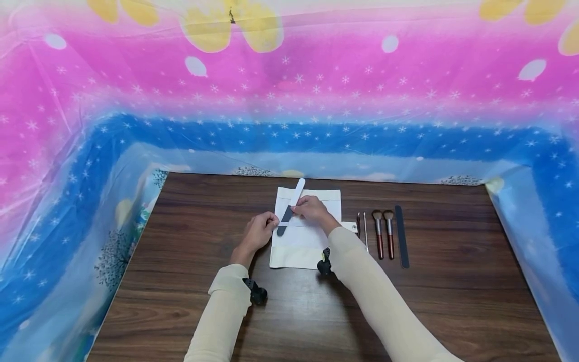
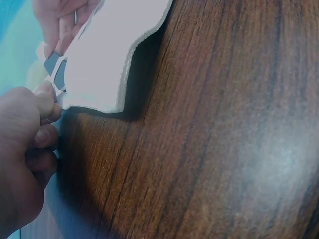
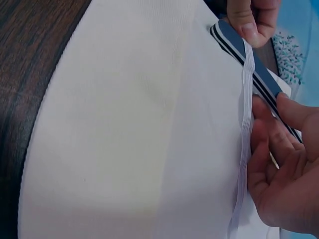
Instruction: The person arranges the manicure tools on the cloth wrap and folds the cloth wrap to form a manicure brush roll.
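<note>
Flat grey nail file with striped edges (image 1: 286, 215) is pinched by the right hand (image 1: 312, 208) at the centre of the head view, its lower end passed under a narrow white elastic strap (image 3: 247, 79) pinched by the left hand (image 1: 260, 232) — seemingly being fitted to a white cloth pouch (image 1: 302, 254). Next, the strap should be kept lifted while the file is slid through — whether its pale upper half is glare cannot be told, and it is mostly hidden in the left wrist view.

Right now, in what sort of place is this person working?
Probably a makeshift tabletop recording booth: a wood-grain table, a snowflake-printed cloth enclosing its back and sides, and black wrist cameras.
</note>
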`<state>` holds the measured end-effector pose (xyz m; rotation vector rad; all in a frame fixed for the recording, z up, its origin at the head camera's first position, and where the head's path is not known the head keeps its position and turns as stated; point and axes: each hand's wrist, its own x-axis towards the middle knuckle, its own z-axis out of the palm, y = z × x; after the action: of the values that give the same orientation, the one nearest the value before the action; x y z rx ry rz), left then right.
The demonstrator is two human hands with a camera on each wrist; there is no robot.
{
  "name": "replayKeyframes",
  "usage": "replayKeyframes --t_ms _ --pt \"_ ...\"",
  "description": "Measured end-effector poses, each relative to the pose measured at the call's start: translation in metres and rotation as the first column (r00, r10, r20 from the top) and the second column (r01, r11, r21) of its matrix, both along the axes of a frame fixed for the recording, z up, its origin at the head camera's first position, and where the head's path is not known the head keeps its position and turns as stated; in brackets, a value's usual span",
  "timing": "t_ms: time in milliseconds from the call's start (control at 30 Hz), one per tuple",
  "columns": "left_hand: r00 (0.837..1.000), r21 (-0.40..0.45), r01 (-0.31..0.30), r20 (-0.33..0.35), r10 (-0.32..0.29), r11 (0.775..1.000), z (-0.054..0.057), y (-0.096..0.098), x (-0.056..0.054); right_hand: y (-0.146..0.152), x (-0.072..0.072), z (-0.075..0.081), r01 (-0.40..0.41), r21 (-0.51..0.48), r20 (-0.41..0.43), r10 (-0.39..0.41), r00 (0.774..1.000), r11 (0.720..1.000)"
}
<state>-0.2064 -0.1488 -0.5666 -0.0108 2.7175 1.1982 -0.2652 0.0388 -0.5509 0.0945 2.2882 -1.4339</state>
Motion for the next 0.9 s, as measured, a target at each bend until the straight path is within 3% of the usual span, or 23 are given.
replayKeyframes --t_ms 133,267,533,633,767,900 --pt "1.0 -0.013 -0.002 -0.012 0.002 1.0 -0.001 0.0 -0.001 -0.004 0.002 0.004 -0.052 0.08 -0.002 0.052 0.999 0.995" --pt "1.0 -0.023 -0.017 -0.016 0.017 1.0 -0.001 0.0 -0.001 -0.005 0.003 0.007 -0.119 0.096 0.005 0.119 0.993 0.988" --pt "1.0 -0.028 -0.028 0.003 0.028 0.999 -0.002 0.002 -0.002 -0.003 0.004 0.011 -0.283 0.156 -0.015 0.289 0.957 0.946" --pt "1.0 -0.03 -0.029 0.001 0.029 0.999 -0.003 0.002 -0.001 -0.004 0.004 0.011 -0.284 0.148 -0.02 0.29 0.957 0.947" --pt "0.999 -0.025 -0.036 0.01 0.036 0.999 -0.003 0.003 -0.001 -0.005 0.006 0.009 -0.235 0.071 -0.01 0.236 0.972 0.969" --pt "0.999 -0.026 -0.04 0.008 0.041 0.999 -0.003 0.003 0.001 -0.005 0.006 0.008 -0.163 -0.05 0.085 0.167 0.982 0.985"
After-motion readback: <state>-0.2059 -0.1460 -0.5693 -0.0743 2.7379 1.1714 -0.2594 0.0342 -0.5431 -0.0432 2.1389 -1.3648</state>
